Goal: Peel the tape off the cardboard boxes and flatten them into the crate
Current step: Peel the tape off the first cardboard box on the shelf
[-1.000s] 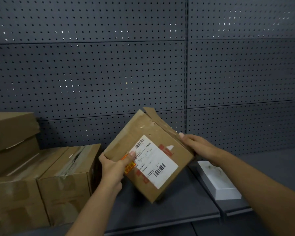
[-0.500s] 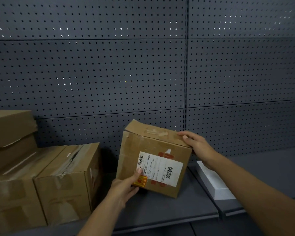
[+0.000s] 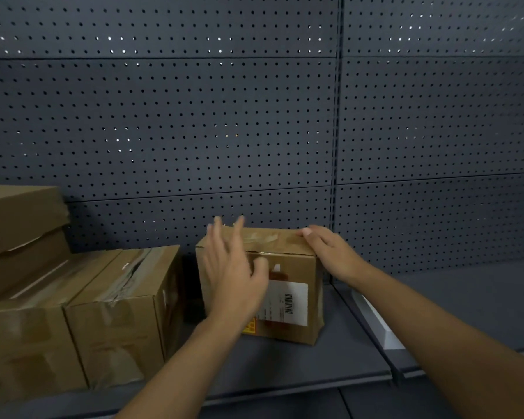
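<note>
**Labelled box upright on shelf, both hands at its top**

The labelled cardboard box (image 3: 288,285) stands upright on the dark shelf (image 3: 285,367), near the middle of the scene, its white shipping label (image 3: 288,302) facing the viewer. Clear tape (image 3: 263,238) runs across its closed top.

The left hand (image 3: 233,267) is raised in front of the box's left half, fingers straight and spread, pointing up and away; it grips nothing. The hand is motion-blurred, so contact with the box cannot be confirmed. The right hand (image 3: 330,252) lies on the box's top right edge, fingers extended flat along the top, not curled round anything. Both forearms are bare and reach in from the near edge.

Count of cardboard boxes: four. One labelled box at centre; two taped boxes (image 3: 82,316) side by side to its left on the same shelf; one stacked box (image 3: 18,225) at far left, sitting higher. One white slab (image 3: 375,322) lies on the shelf just right of the labelled box, partly behind the right forearm. A perforated dark back panel (image 3: 194,122) fills the far side.
</note>
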